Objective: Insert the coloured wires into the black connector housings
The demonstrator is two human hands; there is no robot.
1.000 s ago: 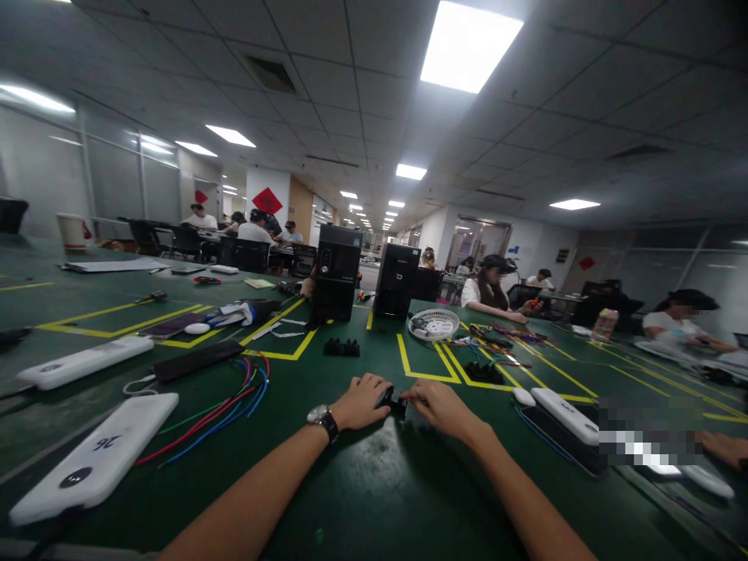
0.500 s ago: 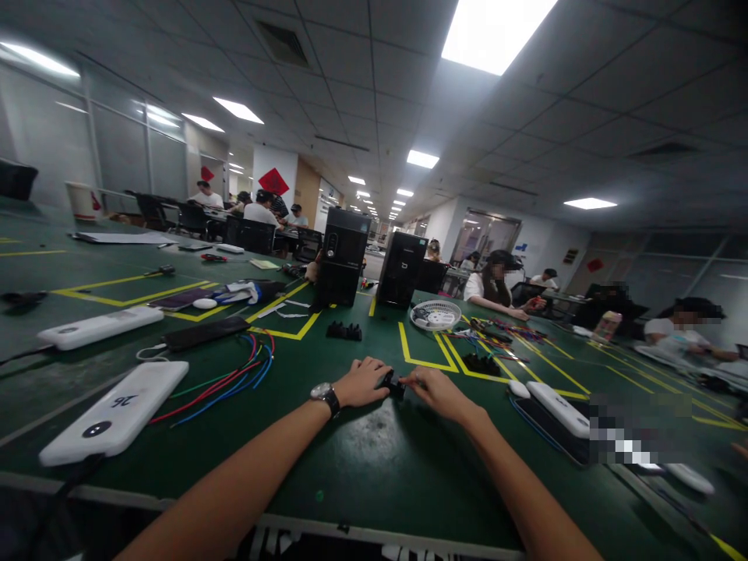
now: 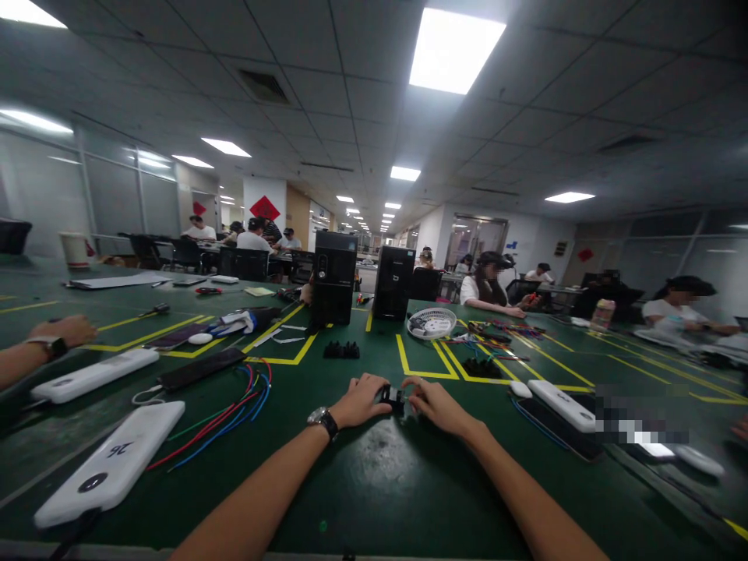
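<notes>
- Your left hand (image 3: 362,399) and your right hand (image 3: 435,403) meet over the green desk (image 3: 374,483), a little beyond its near edge, and both close on a small black part (image 3: 393,399) held between them.
- Your left fingers curl round the part's left end; your right fingertips (image 3: 416,389) pinch its right end. The part is too small and too covered to tell its shape or whether it rests on the desk.
- You wear a wristwatch (image 3: 324,421) on your left wrist.
- To your left, a bundle of red, blue and green wires (image 3: 227,409) lies on the desk, just beside a white power bank (image 3: 114,461) marked with handwriting.
- Further left lie a dark phone (image 3: 202,368) and a long white device (image 3: 93,374); another person's hand (image 3: 67,330), with a watch on the wrist, rests near them.
- Beyond your hands sits a small cluster of black parts (image 3: 342,350), close to a yellow line taped on the desk.
- Behind that stand two black computer towers (image 3: 334,276), side by side, and to their right a white basket (image 3: 432,322).
- To your right, another heap of black parts (image 3: 482,367) lies near coloured wires, and a second white device (image 3: 564,405) lies on a dark flat one.
- Other people sit at desks further back.
</notes>
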